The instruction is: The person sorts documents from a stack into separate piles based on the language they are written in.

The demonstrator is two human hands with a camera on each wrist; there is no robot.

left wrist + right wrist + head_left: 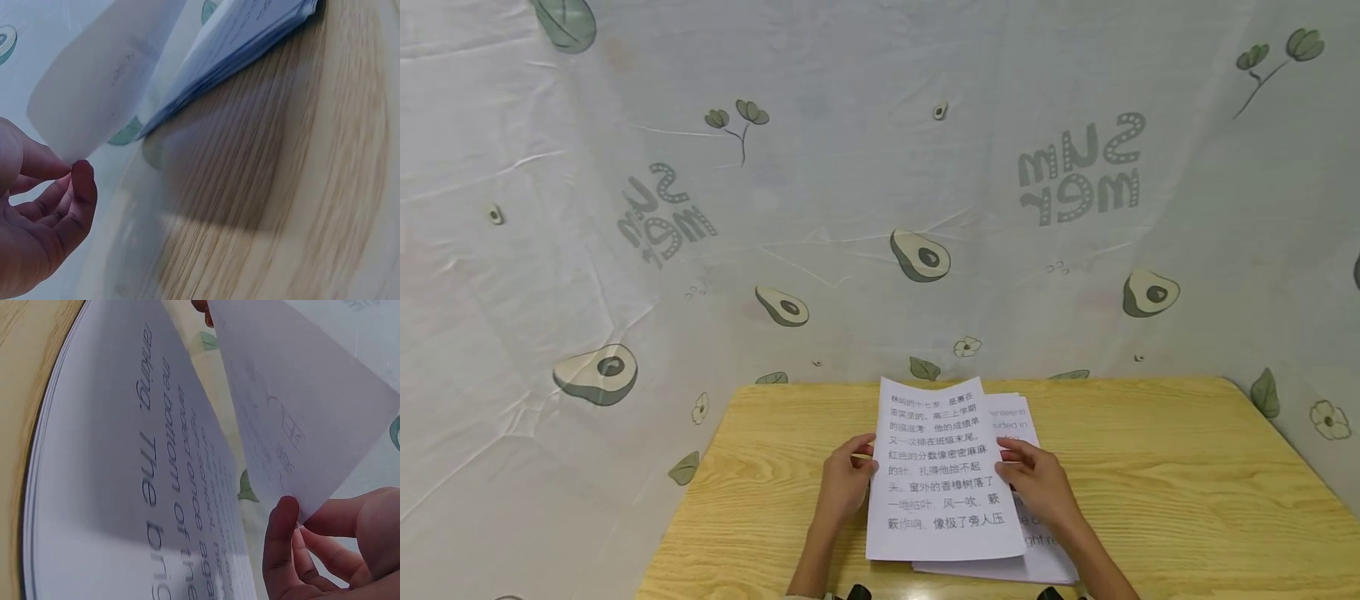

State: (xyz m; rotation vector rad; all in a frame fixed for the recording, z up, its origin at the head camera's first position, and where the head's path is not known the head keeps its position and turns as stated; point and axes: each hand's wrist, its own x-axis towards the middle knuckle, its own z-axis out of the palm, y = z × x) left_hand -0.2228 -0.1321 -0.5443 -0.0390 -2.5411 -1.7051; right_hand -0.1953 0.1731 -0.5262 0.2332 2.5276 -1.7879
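Both hands hold up one sheet of paper [936, 492] printed with Chinese characters, lifted off the table. My left hand [847, 475] pinches its left edge between thumb and fingers, and the left wrist view shows that pinch by the left hand [47, 212] at the sheet's edge. On the opposite edge my right hand [1033, 479] pinches the paper likewise; the right wrist view shows the right hand [325, 544] from close by. Beneath and to the right lies a stack of papers [1011, 570] with English print, partly hidden by the lifted sheet.
The papers are on a yellow wood-grain table [1187, 483]. Behind it hangs a pale cloth [850, 192] printed with avocados, leaves and reversed lettering, reaching around both sides of the table.
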